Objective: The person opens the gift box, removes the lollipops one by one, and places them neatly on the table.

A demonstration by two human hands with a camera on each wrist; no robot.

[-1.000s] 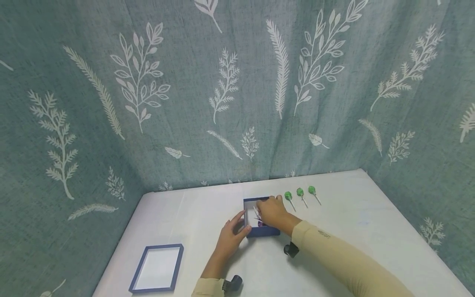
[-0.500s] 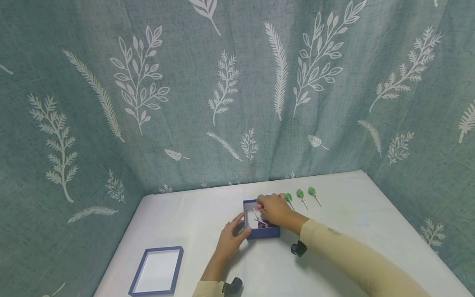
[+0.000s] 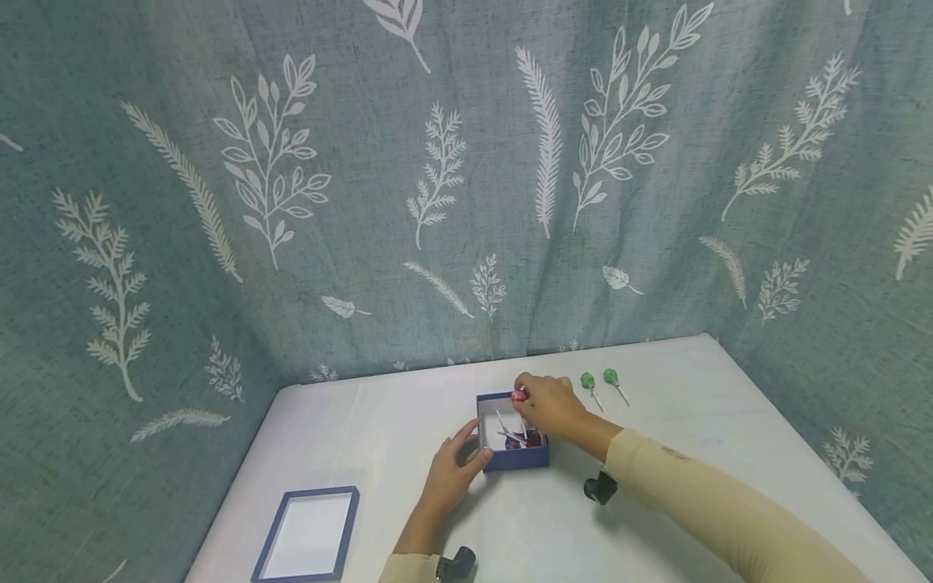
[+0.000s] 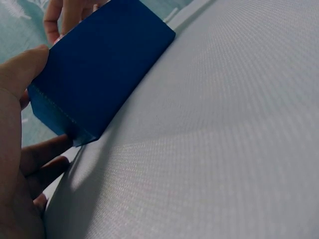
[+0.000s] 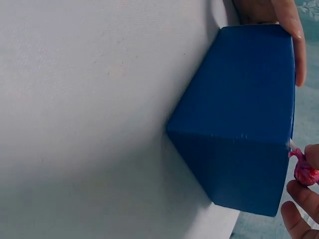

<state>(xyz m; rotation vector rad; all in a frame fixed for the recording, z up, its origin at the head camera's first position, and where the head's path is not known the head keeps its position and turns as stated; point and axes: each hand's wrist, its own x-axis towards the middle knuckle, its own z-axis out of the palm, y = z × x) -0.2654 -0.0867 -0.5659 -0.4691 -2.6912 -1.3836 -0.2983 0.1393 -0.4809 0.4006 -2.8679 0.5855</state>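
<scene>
A blue box (image 3: 516,460) with a white inside stands uncovered on the table. My left hand (image 3: 448,471) holds its left side, thumb at the front rim; in the left wrist view the other fingers reach round the end. Between the thumb and fingers of my right hand (image 3: 551,405) is a pink-red wrapped lollipop (image 5: 305,172), pinched by its head over the box's back right, stick pointing down. Dark purple and red lollipops (image 3: 514,442) lie at the box's front, their white sticks crossing.
Two green lollipops (image 3: 588,380) lie in a row behind and right of the box; a further bit of green shows past my right hand. At the front left lies a blue-rimmed white lid (image 3: 347,530). A leaf-patterned curtain (image 3: 364,202) hangs behind the table.
My right hand has come up and back from inside the box with the pink-red lollipop, now covering most of the nearest green one. The left hand keeps its hold.
</scene>
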